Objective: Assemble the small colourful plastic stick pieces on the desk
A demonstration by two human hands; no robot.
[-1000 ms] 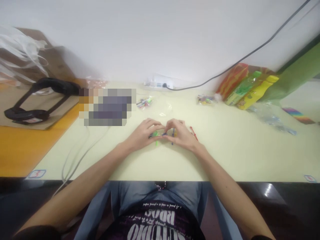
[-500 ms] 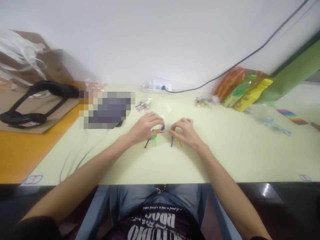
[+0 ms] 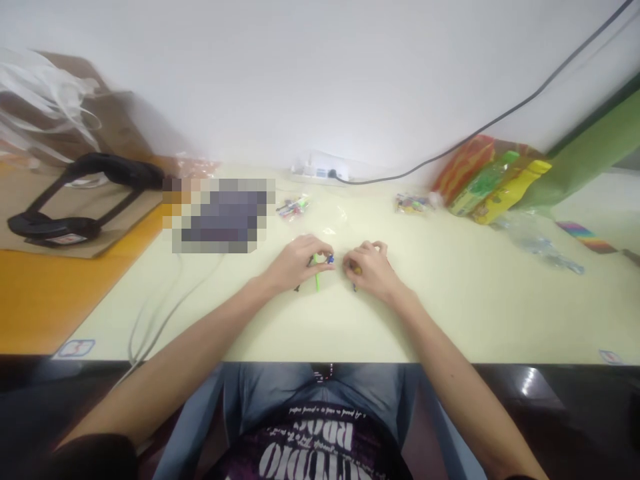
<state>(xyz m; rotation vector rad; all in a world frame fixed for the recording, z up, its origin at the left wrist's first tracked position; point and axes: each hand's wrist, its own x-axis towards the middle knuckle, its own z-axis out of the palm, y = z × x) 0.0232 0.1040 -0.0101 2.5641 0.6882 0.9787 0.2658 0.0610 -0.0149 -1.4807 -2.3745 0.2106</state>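
Just left of the middle of the pale table [image 3: 320, 327], my left hand [image 3: 297, 263] pinches a small blue plastic piece [image 3: 331, 259] between thumb and fingertips. Under this hand a thin bright green rod [image 3: 317, 281] and the tip of a dark rod [image 3: 297, 289] stick out. A short gap away, my right hand [image 3: 376, 272] has its fingers closed around a small plastic toy part with a yellow bit [image 3: 357, 270]. A blue rod end [image 3: 355, 287] pokes out below. Whether the rods join the pinched pieces is hidden by the fingers.
Beyond my hands lie two bags of small colourful parts, one on the left [image 3: 293, 207], one on the right [image 3: 413, 203], and a clear wrapper [image 3: 333, 217]. A power strip [image 3: 320, 168] sits by the wall. Bottle-shaped packets [image 3: 493, 187] stand right; a black headset-like frame [image 3: 83, 200] lies left.
My right hand has curled further around its part, so less of the blue and yellow rods shows. The rods under my left hand have shifted. The whole view has moved slightly.
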